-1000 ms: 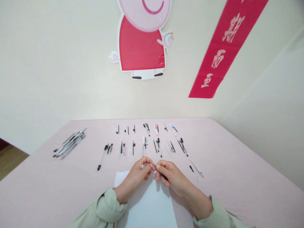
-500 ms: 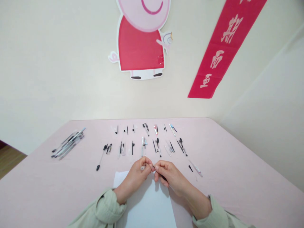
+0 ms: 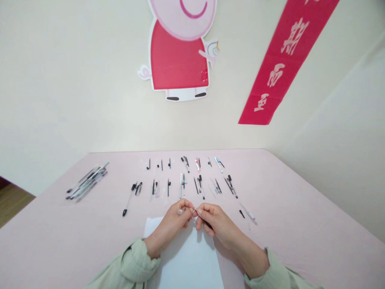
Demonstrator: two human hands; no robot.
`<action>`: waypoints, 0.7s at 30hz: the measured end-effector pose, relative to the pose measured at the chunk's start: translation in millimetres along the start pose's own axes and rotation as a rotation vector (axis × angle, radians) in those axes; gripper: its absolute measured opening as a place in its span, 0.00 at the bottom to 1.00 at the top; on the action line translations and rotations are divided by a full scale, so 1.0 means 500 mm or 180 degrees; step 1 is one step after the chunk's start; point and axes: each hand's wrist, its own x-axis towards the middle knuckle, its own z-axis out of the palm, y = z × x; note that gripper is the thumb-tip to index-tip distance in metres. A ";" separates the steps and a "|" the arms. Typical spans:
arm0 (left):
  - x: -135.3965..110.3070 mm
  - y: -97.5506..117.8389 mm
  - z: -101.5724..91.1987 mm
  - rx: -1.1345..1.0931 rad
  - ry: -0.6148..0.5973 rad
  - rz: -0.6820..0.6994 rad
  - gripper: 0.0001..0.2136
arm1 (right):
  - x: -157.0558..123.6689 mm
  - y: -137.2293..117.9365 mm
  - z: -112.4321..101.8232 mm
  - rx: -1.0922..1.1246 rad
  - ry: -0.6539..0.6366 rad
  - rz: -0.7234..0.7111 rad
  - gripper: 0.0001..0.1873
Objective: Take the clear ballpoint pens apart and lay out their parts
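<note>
Over the upper part of a white sheet of paper (image 3: pixel 189 263), my two hands meet fingertip to fingertip. My left hand (image 3: pixel 176 220) is closed on a clear pen part (image 3: pixel 180 211), whose rounded end pokes out between thumb and fingers. Pinched in my right hand (image 3: pixel 217 223) is a slim dark pen part (image 3: pixel 208 225), which runs back under the palm. Its thin front tip touches or nearly touches the left fingertips; the exact contact is too small to make out.
Beyond my hands lie two rows of dismantled pens (image 3: pixel 183 182), with refills, caps and barrels grouped. A pile of pens (image 3: pixel 87 182) is at the left. A black-capped pen (image 3: pixel 128 200) lies nearer. To the right are a small black piece (image 3: pixel 242 213) and a clear barrel (image 3: pixel 250 216).
Hardly anything differs. Both hands keep the same grip and place, and the whole view has shifted by a few pixels.
</note>
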 end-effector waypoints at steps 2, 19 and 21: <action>0.000 -0.001 -0.001 0.0020 -0.0008 0.0015 0.06 | 0.000 0.000 0.000 0.0007 -0.0009 -0.0004 0.17; -0.004 0.005 0.000 -0.0175 -0.0002 -0.0108 0.04 | -0.006 -0.008 0.002 0.0000 -0.0048 0.0024 0.16; -0.004 0.004 0.000 -0.0227 -0.0033 -0.0146 0.04 | -0.005 -0.007 0.002 -0.0006 -0.0049 0.0025 0.16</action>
